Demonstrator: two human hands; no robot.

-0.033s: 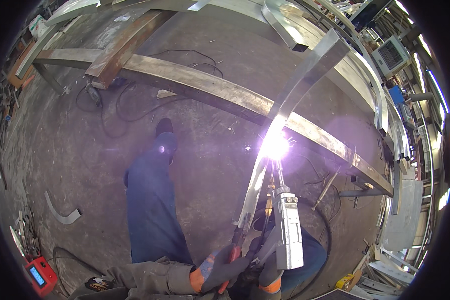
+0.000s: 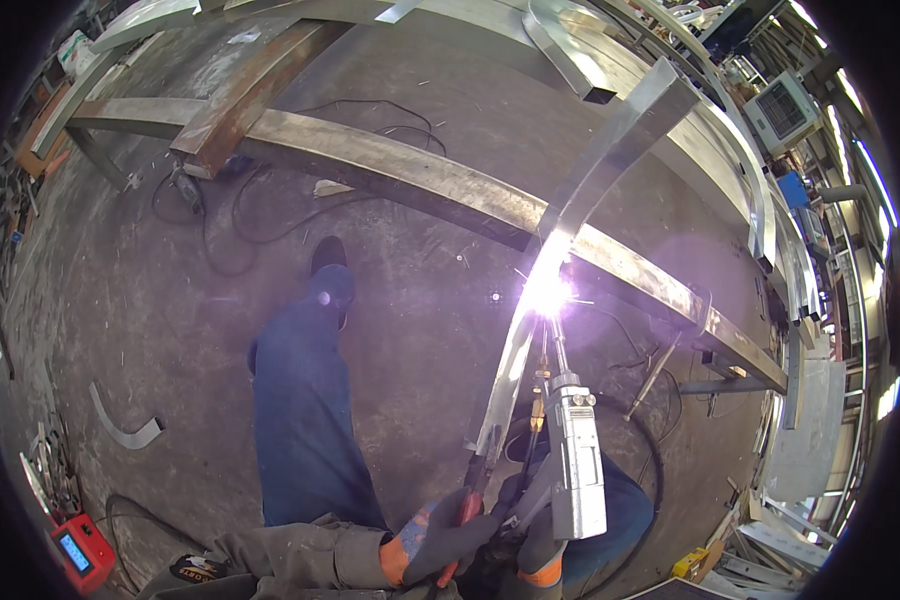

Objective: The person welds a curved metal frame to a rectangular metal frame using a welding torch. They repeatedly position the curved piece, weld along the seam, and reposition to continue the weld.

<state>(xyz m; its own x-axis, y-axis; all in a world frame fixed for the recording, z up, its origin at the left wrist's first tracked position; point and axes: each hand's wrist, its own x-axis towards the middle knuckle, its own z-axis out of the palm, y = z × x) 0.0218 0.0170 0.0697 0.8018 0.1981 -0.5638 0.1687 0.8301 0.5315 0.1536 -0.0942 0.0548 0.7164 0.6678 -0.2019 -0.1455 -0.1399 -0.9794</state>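
Note:
My gloved left hand (image 2: 432, 540) is closed around red-handled pliers (image 2: 470, 508), whose dark jaws meet the near end of a curved, shiny metal bar (image 2: 625, 140). The bar slants away from me and crosses over a long steel beam (image 2: 400, 168). My gloved right hand (image 2: 540, 553) grips a silver, boxy welding gun (image 2: 578, 465), its fingers partly hidden by the gun. A thin wire guide with a brass fitting (image 2: 538, 412) runs beside its nozzle. At the nozzle tip a blinding white-violet glow with sparks hides the spot on the bar, just on my side of the beam.
A rusty square tube (image 2: 255, 90) lies across the beam at the left. A small curved metal piece (image 2: 125, 425) and a red device with a screen (image 2: 82, 555) are on the floor at left. Cables (image 2: 270, 235) trail beyond my foot. Several metal profiles stand at right.
The glow at the nozzle tip has shifted very slightly left and its sparks look different. Both hands, the pliers and the bar stay practically where they were.

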